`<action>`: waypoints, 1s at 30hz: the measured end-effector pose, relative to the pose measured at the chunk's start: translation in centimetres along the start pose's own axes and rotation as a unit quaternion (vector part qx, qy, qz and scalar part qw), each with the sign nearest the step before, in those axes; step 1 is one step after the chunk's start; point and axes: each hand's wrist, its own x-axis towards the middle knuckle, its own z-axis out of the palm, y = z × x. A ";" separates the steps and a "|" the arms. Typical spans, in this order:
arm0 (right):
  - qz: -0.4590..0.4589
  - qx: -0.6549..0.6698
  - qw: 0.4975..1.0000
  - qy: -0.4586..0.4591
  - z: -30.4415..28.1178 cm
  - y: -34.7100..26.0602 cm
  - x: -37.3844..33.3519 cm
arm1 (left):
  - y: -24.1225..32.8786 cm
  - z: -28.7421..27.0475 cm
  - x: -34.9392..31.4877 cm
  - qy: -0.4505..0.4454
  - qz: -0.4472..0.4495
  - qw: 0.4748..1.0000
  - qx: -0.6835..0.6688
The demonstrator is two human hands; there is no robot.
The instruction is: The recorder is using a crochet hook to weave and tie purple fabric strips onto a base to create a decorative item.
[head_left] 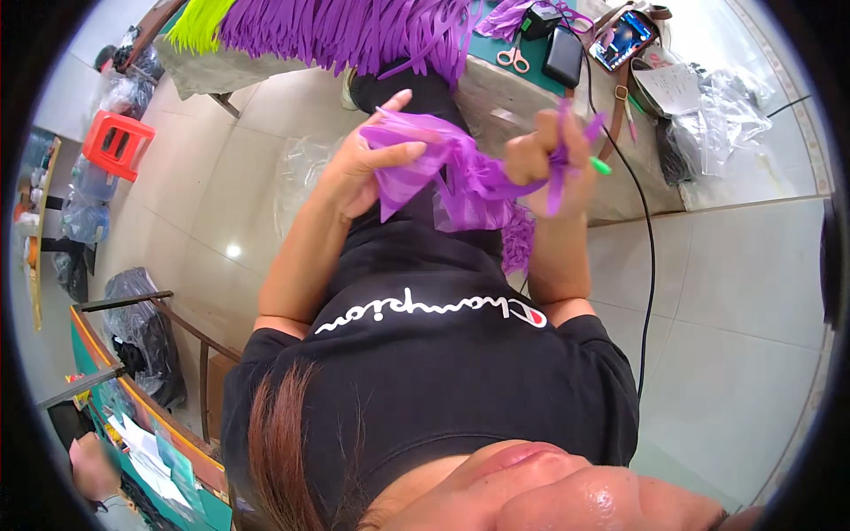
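Note:
A sheer purple fabric piece [456, 177], gathered and ruffled, spans my two hands above my lap. My left hand [359, 173] holds its left end, with the thumb across the cloth and a finger pointing up. My right hand [540, 164] is closed around a twisted purple strip at the right end, slightly blurred. A bright green tip [601, 165] sticks out beside my right fist; the rest of that object is hidden. More ruffled purple material [518, 239] hangs below my right wrist.
On the table ahead lie purple fringe strips [345, 31], lime-green fringe [199, 25], scissors [513, 59], a black power bank [563, 57], and a phone [624, 40]. A black cable [651, 239] runs down on the right. Leftward stands a red stool [118, 146]. Another person's blurred hand [93, 467] shows lower left.

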 end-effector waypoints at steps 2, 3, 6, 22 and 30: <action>0.018 0.003 1.000 -0.017 0.6 1.8 -0.5 | -0.3 1.4 -0.1 -0.008 0.008 1.000 -0.019; 0.036 0.007 0.999 -0.037 0.7 2.3 -0.7 | -0.3 1.9 -0.2 -0.009 0.007 1.000 -0.019; 0.053 0.000 0.997 -0.057 0.5 2.7 -1.0 | -0.2 2.7 -0.3 -0.013 0.031 0.999 -0.004; 0.127 0.019 0.991 0.031 1.3 1.7 -0.9 | -0.1 3.0 -0.8 0.019 0.138 0.977 0.162; -0.034 -0.434 0.861 0.265 -1.6 0.4 1.4 | 0.4 2.9 -1.3 -0.024 0.070 0.993 0.089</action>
